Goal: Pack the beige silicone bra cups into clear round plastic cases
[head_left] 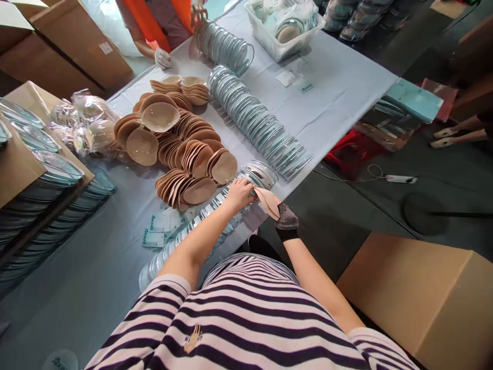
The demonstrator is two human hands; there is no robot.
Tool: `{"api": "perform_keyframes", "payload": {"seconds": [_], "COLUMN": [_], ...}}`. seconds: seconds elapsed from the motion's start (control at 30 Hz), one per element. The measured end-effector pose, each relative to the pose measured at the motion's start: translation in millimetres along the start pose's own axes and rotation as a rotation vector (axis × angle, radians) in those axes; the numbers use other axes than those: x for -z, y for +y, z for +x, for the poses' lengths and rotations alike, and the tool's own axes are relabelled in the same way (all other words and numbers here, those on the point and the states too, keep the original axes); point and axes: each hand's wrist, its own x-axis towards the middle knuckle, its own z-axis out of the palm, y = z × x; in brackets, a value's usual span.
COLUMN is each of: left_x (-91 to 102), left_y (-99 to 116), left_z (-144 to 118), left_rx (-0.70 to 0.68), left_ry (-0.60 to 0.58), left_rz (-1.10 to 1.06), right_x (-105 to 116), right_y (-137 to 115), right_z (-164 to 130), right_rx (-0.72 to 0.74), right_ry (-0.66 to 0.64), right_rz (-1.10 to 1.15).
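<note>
While three unboxed rows of clear, round plastic cases and one white plastic basket stand on the white-covered worktop, one thin, beige, curved pad is between your hands by the worktop's edge. Fingers of your dark-gloved right hand pinch one end; those of your bare left hand curl by the other, their grip unclear.

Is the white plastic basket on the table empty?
Not empty: inside the white plastic basket, clear plastic packaging and a beige rounded piece show. How deep they go, I cannot tell.
</note>
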Motion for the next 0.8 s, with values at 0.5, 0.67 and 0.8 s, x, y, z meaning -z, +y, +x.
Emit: {"api": "perform_keyframes", "payload": {"seconds": [0.5, 0.67, 0.8], "left_x": [-4.2, -1.9, -0.6], "left_y": [-5.9, -2.5, -1.6], "left_z": [5.5, 5.5, 3.7], "left_rx": [0.152, 0.131, 0.126], "left_ry": [-0.064, -0.136, -0.152], "left_rz": [-0.061, -0.039, -0.039], "right_x": [-1.3, -18.2, -31.5], "right_y": [-35.9, -20.5, -16.8], "right_z": [73.8, 66.8, 70.3], "right_rx": [0.062, 0.104, 0.045], "right_ry": [-0.33, -0.297, -0.224], "right_rz": [-0.208, -0.204, -0.15]}}
